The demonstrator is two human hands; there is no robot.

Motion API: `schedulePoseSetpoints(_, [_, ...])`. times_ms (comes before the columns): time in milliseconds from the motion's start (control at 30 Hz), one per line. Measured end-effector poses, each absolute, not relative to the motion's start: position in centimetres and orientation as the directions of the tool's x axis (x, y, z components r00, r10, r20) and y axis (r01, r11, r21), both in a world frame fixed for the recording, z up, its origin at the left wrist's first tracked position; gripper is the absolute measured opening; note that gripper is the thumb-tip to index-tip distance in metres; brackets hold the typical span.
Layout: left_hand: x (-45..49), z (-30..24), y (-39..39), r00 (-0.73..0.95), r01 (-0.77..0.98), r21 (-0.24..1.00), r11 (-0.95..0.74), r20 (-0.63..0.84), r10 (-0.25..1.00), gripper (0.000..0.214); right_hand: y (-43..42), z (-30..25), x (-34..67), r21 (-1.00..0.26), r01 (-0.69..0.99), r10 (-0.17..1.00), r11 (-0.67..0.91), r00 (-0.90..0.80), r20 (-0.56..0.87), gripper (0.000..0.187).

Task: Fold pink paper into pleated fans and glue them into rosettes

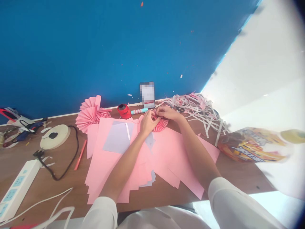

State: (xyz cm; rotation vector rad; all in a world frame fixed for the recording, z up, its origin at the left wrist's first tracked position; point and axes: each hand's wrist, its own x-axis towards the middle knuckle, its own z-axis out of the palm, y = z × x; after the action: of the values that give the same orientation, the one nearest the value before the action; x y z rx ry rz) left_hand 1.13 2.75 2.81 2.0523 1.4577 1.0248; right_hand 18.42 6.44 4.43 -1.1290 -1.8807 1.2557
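A pleated pink paper fan (pixel 160 126) is between my two hands, above the sheets at the back of the table. My left hand (pixel 149 122) has its fingers closed on the fan's left side. From the right, my right hand (pixel 168 114) pinches at the fan's upper edge, its fingertips partly hidden. Pink paper sheets (pixel 164 159) lie spread under both forearms, with a grey-lilac sheet (pixel 116 136) and a thin white strip (pixel 128 131) on top. More folded pink fans (pixel 89 116) stand to the left.
Behind my hands are a red round object (pixel 124 111), a glue stick (pixel 139 111) and a propped phone-like device (pixel 147 94). Shredded paper strips (pixel 205 111) heap at right, beside a snack bag (pixel 257 144). At left lie a red pen (pixel 80 155), a cable reel (pixel 55 137) and a power strip (pixel 20 187).
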Motion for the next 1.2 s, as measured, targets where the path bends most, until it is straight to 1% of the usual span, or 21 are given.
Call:
schedulePoseSetpoints(133, [1.1, 2.6, 3.2, 0.184, 0.609, 0.708, -0.358, 0.313, 0.932, 0.015, 6.8, 3.7, 18.2, -0.959, 0.26, 0.877, 0.11, -0.479, -0.029, 0.024])
schedulePoseSetpoints(233, [0.9, 2.2, 3.6, 0.181, 0.569, 0.743, -0.354, 0.306, 0.934, 0.013, 6.9, 3.4, 17.9, -0.964, 0.241, 0.877, 0.108, -0.48, -0.022, 0.024])
schedulePoseSetpoints(300, [0.8, 1.9, 3.7, 0.181, 0.525, 0.776, -0.35, 0.3, 0.937, 0.011, 6.9, 3.4, 17.8, -0.965, 0.24, 0.884, 0.109, -0.468, -0.017, 0.023])
schedulePoseSetpoints(400, [0.7, 1.5, 4.0, 0.188, 0.425, 0.849, -0.313, 0.256, 0.948, 0.007, 6.7, 3.8, 17.6, -0.962, 0.26, 0.895, 0.079, -0.443, -0.047, 0.017])
schedulePoseSetpoints(533, [0.0, 1.3, 4.9, 0.228, 0.295, 0.92, -0.258, 0.194, 0.954, 0.016, 6.4, 4.3, 17.5, -0.957, 0.288, 0.902, 0.04, -0.421, -0.089, 0.009])
schedulePoseSetpoints(633, [-0.6, 1.6, 5.4, 0.206, 0.254, 0.943, -0.217, 0.166, 0.964, 0.012, 6.4, 4.3, 17.5, -0.948, 0.315, 0.908, 0.034, -0.406, -0.102, 0.006])
schedulePoseSetpoints(667, [-0.7, 1.8, 5.4, 0.212, 0.262, 0.941, -0.212, 0.158, 0.964, 0.013, 6.4, 4.2, 17.5, -0.945, 0.325, 0.911, 0.041, -0.401, -0.099, 0.006])
schedulePoseSetpoints(733, [-0.9, 2.3, 5.2, 0.25, 0.334, 0.915, -0.227, 0.146, 0.957, 0.023, 6.6, 3.9, 17.5, -0.944, 0.324, 0.914, 0.065, -0.399, -0.074, 0.005])
schedulePoseSetpoints(833, [-0.7, 2.9, 4.6, 0.319, 0.473, 0.832, -0.289, 0.144, 0.937, 0.037, 6.8, 3.5, 17.5, -0.955, 0.282, 0.902, 0.091, -0.431, -0.041, 0.003])
schedulePoseSetpoints(900, [-0.6, 3.3, 4.2, 0.345, 0.517, 0.797, -0.311, 0.138, 0.928, 0.04, 6.9, 3.3, 17.6, -0.959, 0.269, 0.892, 0.085, -0.45, -0.047, 0.002])
schedulePoseSetpoints(967, [-0.7, 3.6, 4.1, 0.37, 0.516, 0.799, -0.309, 0.118, 0.922, 0.038, 6.9, 3.4, 17.6, -0.958, 0.277, 0.892, 0.076, -0.449, -0.059, 0.003])
schedulePoseSetpoints(1067, [-1.0, 3.8, 4.2, 0.438, 0.453, 0.838, -0.305, 0.089, 0.895, 0.032, 6.6, 3.9, 17.6, -0.963, 0.266, 0.896, 0.049, -0.438, -0.075, 0.007])
schedulePoseSetpoints(1200, [-1.4, 3.7, 4.5, 0.502, 0.369, 0.884, -0.289, 0.072, 0.862, 0.025, 6.0, 4.9, 17.2, -0.957, 0.283, 0.904, -0.058, -0.391, -0.17, 0.007])
